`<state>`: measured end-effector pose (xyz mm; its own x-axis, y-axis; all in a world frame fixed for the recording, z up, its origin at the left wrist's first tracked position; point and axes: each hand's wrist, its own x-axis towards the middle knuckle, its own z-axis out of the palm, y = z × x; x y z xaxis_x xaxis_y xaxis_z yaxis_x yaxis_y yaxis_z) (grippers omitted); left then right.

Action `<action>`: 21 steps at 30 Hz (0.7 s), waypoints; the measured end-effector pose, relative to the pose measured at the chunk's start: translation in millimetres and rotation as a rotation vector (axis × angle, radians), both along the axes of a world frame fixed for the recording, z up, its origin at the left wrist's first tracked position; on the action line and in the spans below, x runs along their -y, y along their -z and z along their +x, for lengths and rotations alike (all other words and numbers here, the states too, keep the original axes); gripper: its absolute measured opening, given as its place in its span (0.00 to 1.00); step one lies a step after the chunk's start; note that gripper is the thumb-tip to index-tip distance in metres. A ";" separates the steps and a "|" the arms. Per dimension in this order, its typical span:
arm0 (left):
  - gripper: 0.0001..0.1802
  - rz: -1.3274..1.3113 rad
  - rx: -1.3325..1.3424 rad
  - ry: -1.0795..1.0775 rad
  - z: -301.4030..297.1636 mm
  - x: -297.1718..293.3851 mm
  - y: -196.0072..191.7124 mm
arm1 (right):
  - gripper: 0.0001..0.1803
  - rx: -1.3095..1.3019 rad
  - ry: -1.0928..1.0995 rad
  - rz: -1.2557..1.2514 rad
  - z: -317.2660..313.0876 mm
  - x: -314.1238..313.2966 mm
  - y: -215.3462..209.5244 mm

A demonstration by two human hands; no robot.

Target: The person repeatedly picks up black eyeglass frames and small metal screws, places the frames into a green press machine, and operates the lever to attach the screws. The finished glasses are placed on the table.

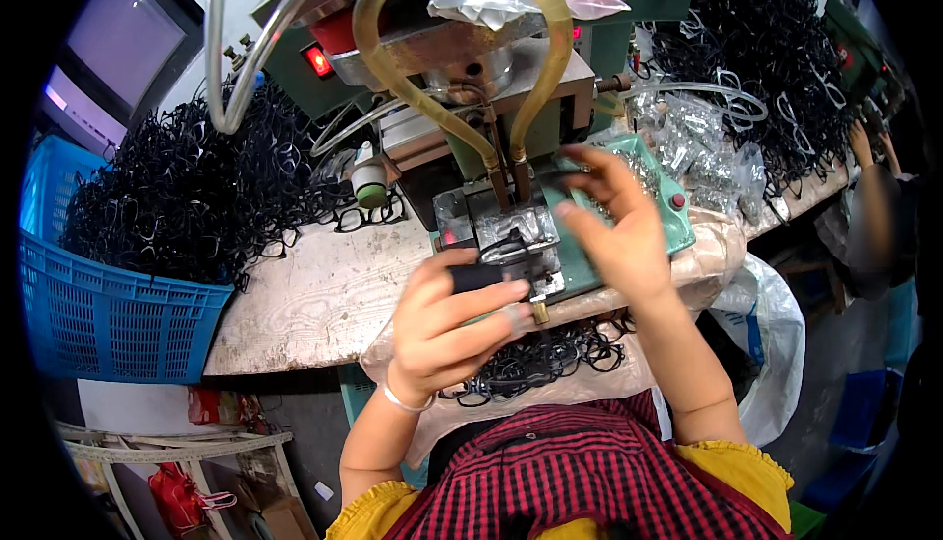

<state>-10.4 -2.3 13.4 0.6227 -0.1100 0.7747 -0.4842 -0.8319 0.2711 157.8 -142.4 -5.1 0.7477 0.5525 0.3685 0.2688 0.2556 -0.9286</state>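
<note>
My left hand [447, 324] grips a black eyeglass frame part [488, 275] and holds it against the metal jig [506, 235] of a green bench machine. My right hand [614, 226] hovers over the right side of the jig, fingers spread, with a thin dark piece [568, 174] pinched at the fingertips. Two yellowish hoses [535, 98] drop from above into the jig's head. More black frames [545, 355] lie in a heap on my lap, just under the left hand.
A blue basket [108, 319] heaped with black frames [187, 196] stands at the left on the worn bench [314, 294]. Another heap of frames [756, 49] and clear bags [697, 142] sit at the right. Another person's arm [869, 206] is at the far right edge.
</note>
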 end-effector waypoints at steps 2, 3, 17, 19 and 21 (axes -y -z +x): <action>0.08 0.086 -0.057 0.001 8.7 2.3 4.4 | 0.25 0.088 0.318 -0.051 42.7 16.9 35.5; 0.09 0.094 -0.077 -0.001 10.0 3.4 6.3 | 0.24 0.094 0.460 -0.109 61.1 27.8 52.1; 0.19 -0.218 -0.076 -0.103 -12.1 29.5 34.4 | 0.04 0.640 0.502 -0.756 32.2 48.4 76.5; 0.17 -0.169 -0.066 -0.237 -33.2 38.6 34.8 | 0.04 0.712 0.528 -0.777 29.6 50.1 75.2; 0.14 0.064 0.018 -0.483 -53.6 20.6 30.1 | 0.04 0.662 0.545 -0.647 28.0 53.7 81.7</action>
<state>-64.0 -22.9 -16.6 0.6004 0.1409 0.7872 -0.0426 -0.9773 0.2074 185.8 -196.0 -86.8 0.7111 0.4402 0.5482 0.6976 -0.5390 -0.4721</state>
